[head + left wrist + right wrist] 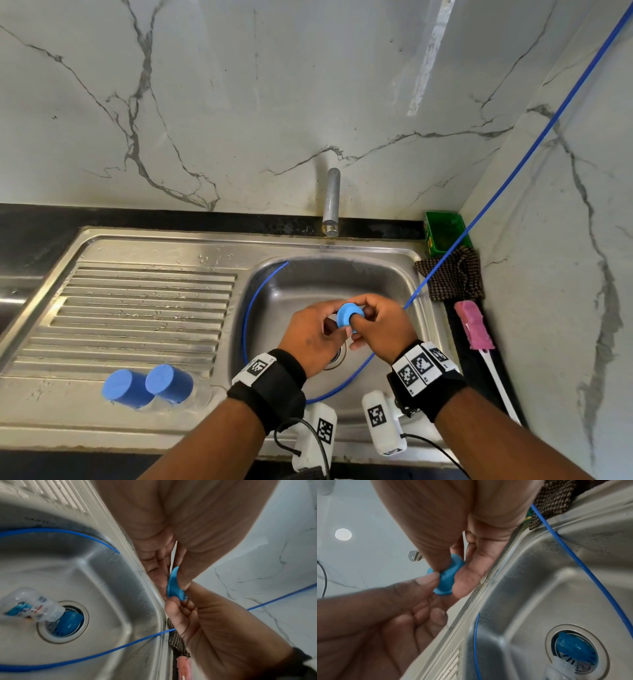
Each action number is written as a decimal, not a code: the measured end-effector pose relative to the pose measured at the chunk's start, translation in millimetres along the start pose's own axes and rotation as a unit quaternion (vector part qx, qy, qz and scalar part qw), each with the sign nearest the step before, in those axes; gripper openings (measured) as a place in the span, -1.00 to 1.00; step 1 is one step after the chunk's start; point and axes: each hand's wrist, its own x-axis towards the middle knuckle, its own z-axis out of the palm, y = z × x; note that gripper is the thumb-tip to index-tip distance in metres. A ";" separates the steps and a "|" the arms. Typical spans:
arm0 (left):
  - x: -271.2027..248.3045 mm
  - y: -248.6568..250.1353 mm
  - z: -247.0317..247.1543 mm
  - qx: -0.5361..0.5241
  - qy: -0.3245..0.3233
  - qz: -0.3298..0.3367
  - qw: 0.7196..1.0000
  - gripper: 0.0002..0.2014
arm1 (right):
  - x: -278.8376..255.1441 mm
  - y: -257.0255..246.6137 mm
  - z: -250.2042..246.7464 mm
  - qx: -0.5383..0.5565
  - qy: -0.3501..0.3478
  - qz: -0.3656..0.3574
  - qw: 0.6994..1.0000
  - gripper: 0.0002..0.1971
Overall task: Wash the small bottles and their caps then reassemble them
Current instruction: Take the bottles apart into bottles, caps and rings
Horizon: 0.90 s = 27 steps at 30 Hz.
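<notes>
Our right hand and left hand both pinch the blue cap over the sink, seemingly rubbing it clean; next we need tap water.

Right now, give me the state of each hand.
Left hand: closed, pinching the blue cap.
Right hand: closed, pinching the same cap.
</notes>
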 end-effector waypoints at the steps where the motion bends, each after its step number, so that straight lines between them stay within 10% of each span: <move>1: -0.7 1.8 0.9 -0.012 0.003 0.000 1.000 -0.65 | 0.5 -0.8 -2.8 0.001 -0.002 0.005 1.000 -0.78; 17: 5.1 -30.7 1.5 -0.198 0.087 -0.127 0.968 -0.82 | 8.1 16.8 -16.4 0.078 -0.045 0.048 0.995 -0.86; 27: 28.2 -60.4 -0.8 -0.230 0.102 -0.212 0.945 -0.81 | 104.0 84.4 -8.8 -0.210 0.014 0.165 0.964 -0.86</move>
